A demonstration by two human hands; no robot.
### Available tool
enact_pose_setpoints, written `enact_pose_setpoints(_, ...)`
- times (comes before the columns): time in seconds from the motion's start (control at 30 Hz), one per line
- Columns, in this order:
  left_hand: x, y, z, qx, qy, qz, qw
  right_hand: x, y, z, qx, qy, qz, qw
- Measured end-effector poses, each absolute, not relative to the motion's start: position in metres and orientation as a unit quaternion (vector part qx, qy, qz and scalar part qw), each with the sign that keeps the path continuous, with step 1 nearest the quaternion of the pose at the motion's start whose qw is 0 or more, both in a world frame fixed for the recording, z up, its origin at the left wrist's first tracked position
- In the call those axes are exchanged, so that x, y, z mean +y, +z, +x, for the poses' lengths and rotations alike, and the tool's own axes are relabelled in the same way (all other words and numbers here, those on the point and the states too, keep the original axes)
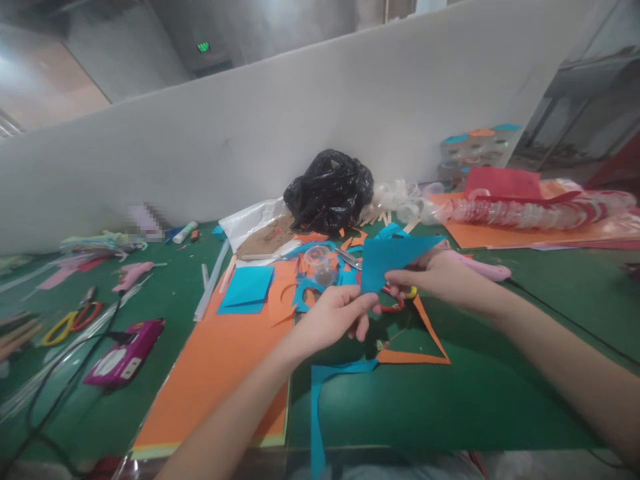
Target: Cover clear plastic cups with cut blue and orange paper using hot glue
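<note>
A piece of blue paper [385, 257], angled at its right side, is held up above the table between my two hands. My left hand [345, 312] pinches its lower left corner with thumb and fingers. On the lower right edge, my right hand [425, 273] grips the same sheet, its fingers partly hidden behind it. Just beneath lie scissors with red and yellow handles [395, 307], half covered by the paper and hands. Orange paper strips [415, 357] and a blue strip [316, 407] lie below my hands. Folded blue paper [247, 289] rests left of them.
Large orange sheets [220, 380] cover the table's left middle. A black plastic bag [330, 190] sits behind paper scraps. Pink glue guns [134, 275], a purple power strip [125, 353] with cables and more scissors [73, 323] lie left. Clear plastic cups [540, 210] lie stacked at right.
</note>
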State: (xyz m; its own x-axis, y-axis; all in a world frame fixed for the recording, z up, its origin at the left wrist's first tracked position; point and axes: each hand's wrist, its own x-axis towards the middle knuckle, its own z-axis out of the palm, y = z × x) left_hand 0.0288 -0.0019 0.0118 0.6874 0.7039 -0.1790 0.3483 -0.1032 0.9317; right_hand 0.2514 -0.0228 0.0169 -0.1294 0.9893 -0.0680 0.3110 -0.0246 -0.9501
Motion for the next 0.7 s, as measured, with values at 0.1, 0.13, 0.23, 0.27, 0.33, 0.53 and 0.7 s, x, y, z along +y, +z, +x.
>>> enact_pose_setpoints(0.1, -0.003, 0.014, 0.030, 0.361, 0.164, 0.720, 0.570, -0.021, 0.021, 0.270, -0.589, 0.404, -0.587, 0.381)
enact_pose_setpoints(0.13, -0.003, 0.014, 0.030, 0.361, 0.163, 0.719, 0.571, -0.020, 0.022, 0.275, -0.589, 0.400, -0.588, 0.384)
enact_pose_setpoints(0.23, -0.002, 0.014, 0.029, 0.367, 0.159, 0.715, 0.573, -0.019, 0.023, 0.285, -0.566, 0.401, -0.582, 0.423)
enact_pose_setpoints(0.27, -0.002, 0.014, 0.029, 0.369, 0.163, 0.714, 0.572, -0.019, 0.024, 0.287, -0.554, 0.400, -0.584, 0.438)
enact_pose_setpoints(0.33, -0.001, 0.013, 0.028, 0.370, 0.173, 0.713, 0.570, -0.018, 0.024, 0.289, -0.535, 0.401, -0.586, 0.458)
enact_pose_setpoints(0.53, 0.000, 0.006, 0.029, 0.378, 0.169, 0.695, 0.588, -0.013, 0.018, 0.282, -0.514, 0.418, -0.552, 0.507)
enact_pose_setpoints(0.7, -0.002, 0.002, 0.033, 0.360, 0.202, 0.682, 0.603, -0.012, 0.007, 0.266, -0.495, 0.467, -0.513, 0.523)
